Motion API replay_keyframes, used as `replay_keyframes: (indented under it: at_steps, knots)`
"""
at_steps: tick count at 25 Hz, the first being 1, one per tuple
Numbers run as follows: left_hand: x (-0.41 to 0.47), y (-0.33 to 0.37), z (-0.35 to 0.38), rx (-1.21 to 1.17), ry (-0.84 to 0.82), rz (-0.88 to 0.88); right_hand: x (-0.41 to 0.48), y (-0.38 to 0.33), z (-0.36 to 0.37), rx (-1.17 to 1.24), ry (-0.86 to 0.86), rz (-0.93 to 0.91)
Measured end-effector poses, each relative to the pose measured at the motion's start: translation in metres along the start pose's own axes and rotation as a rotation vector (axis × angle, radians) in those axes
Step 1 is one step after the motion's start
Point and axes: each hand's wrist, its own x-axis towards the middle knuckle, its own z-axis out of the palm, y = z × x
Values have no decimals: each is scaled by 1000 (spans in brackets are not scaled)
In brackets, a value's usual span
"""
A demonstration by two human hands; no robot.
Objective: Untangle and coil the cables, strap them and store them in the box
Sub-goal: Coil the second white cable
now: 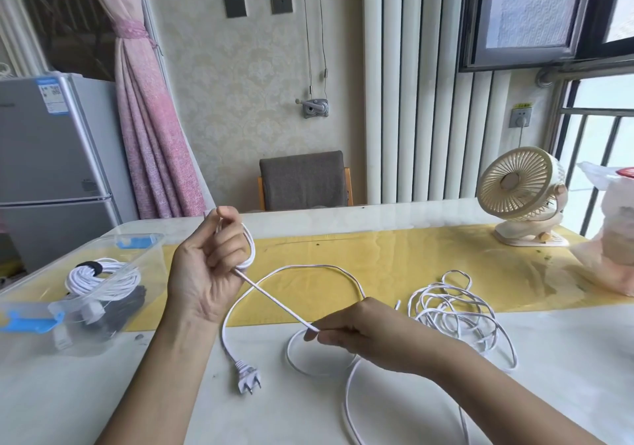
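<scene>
The left hand [209, 269] is holding itself raised above the table [103, 393], palm toward the camera. Its fingers are curling round a small loop of the thick white cable [274, 302], with the thumb pressing the loop at the top. From under that hand the cable is running taut, down and to the right, to the right hand [370, 334]. The right hand is hovering low over the table and pinching the cable between thumb and fingertips. The two hands are well apart, joined only by this straight stretch.

The rest of the cable is lying in loose curves on the table under and past the right hand, and one wide arc is crossing onto the yellow runner [394, 255]. Its two-pin plug [247, 377] is resting flat on the near table, between the forearms.

To the right of the right hand, a tangle of thinner white cable [456, 310] is sitting in a heap, half on the runner.

At the left, a clear plastic box [79, 338] with blue latches is standing open. A coiled white cable [103, 278], bound by a black strap [91, 268], is lying inside it, beside a dark bundle [127, 307].

A cream desk fan [521, 190] is standing at the far right of the table, near a plastic bag [614, 225].
</scene>
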Motion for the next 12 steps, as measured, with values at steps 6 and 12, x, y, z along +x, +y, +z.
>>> replay_keyframes:
  at_steps: [6,12]
  knots:
    - [-7,-7,7,366,-219,-362,0,26,-20,-51,275,81]
    - [-9,-25,8,1129,-111,-681,-2,33,-33,-142,406,267]
